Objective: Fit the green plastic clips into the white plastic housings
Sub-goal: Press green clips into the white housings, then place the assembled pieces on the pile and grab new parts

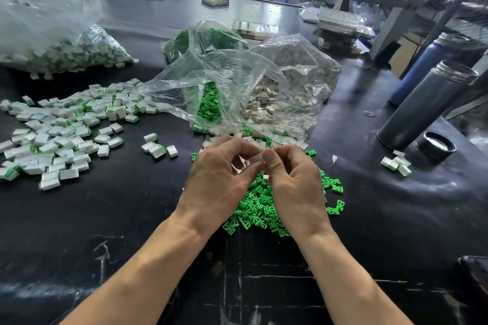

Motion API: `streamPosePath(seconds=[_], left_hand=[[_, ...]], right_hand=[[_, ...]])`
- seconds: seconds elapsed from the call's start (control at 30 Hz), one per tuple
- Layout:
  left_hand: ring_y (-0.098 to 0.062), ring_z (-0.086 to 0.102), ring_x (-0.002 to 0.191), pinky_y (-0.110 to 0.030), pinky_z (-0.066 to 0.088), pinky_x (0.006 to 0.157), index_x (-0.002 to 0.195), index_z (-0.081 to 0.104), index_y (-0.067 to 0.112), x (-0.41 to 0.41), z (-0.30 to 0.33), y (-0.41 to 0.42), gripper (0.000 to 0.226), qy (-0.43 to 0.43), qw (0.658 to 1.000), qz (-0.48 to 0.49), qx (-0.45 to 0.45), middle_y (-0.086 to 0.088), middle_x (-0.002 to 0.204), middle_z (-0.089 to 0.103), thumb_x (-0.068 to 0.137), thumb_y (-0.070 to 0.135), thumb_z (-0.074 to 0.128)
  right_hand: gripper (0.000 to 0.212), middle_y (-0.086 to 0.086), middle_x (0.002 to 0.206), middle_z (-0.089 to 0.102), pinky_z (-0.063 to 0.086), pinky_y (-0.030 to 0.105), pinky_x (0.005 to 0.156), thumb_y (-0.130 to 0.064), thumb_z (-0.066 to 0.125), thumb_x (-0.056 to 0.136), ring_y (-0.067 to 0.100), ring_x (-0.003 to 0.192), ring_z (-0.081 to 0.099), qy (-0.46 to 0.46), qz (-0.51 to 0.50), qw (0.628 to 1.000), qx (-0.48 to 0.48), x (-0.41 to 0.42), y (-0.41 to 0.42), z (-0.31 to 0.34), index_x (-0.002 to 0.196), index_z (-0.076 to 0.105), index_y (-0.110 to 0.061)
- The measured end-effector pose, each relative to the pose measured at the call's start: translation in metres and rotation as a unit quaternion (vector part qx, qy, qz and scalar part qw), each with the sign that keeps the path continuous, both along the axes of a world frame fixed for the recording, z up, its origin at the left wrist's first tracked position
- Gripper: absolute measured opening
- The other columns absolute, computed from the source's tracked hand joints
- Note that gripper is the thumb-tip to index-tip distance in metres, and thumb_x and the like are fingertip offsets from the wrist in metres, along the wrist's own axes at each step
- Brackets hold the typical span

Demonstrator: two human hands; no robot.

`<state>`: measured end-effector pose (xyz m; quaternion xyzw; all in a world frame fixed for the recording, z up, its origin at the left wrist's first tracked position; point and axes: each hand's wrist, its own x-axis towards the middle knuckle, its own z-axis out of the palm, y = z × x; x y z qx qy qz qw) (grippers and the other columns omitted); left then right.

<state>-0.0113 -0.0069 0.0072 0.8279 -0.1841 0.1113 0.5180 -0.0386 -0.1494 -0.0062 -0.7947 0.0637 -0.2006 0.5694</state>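
- A cluttered workshop with a dark counter [132, 219] in front.
- Far left, a spread of assembled housings [58, 134] with green edges.
- Centre, the left hand [219, 179] pinches a white housing [254, 159]; loose green clips [253, 208] lie piled beneath.
- The right hand [295, 182] pinches at the housing's end; its clip is barely visible.
- Best to press the clip in squarely, judging by the tight fit.
- Right, two steel flasks [427, 103].

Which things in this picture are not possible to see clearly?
- Head view: the housing between left hand and right hand; fingers hide most, so clip seating is unknown.
- Loose clips partly under both hands.
- Bagged housings: wrinkled plastic blurs them.
- Dark object: cut by right edge.
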Motion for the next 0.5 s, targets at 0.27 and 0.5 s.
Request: streamPosePath(seconds=[0.27, 0.5], left_hand=[[-0.001, 0.060, 0.083, -0.025, 0.054, 0.084, 0.109, 0.070, 0.028, 0.017, -0.002, 0.027, 0.021, 0.015, 0.985, 0.096, 0.143, 0.017, 0.098, 0.061, 0.090, 0.035, 0.075], [-0.032, 0.064, 0.097, -0.049, 0.053, 0.090, 0.109, 0.075, 0.016, 0.043, -0.005, 0.064, 0.019, 0.006, 0.929, 0.270, 0.254, -0.012, 0.104, 0.069, 0.091, 0.024, 0.075]], right_hand=[[0.017, -0.013, 0.078, 0.072, 0.045, 0.011, 0.060, -0.039, 0.070, 0.098, 0.001, 0.065, 0.062, 0.022, -0.031, 0.999, -0.010, 0.002, -0.011, -0.005, 0.085, 0.070, -0.027], [0.015, -0.017, 0.080, 0.072, 0.047, 0.009, 0.061, -0.039, 0.071, 0.097, 0.002, 0.074, 0.066, 0.040, -0.029, 0.998, -0.028, 0.001, -0.011, -0.003, 0.086, 0.071, -0.029]])
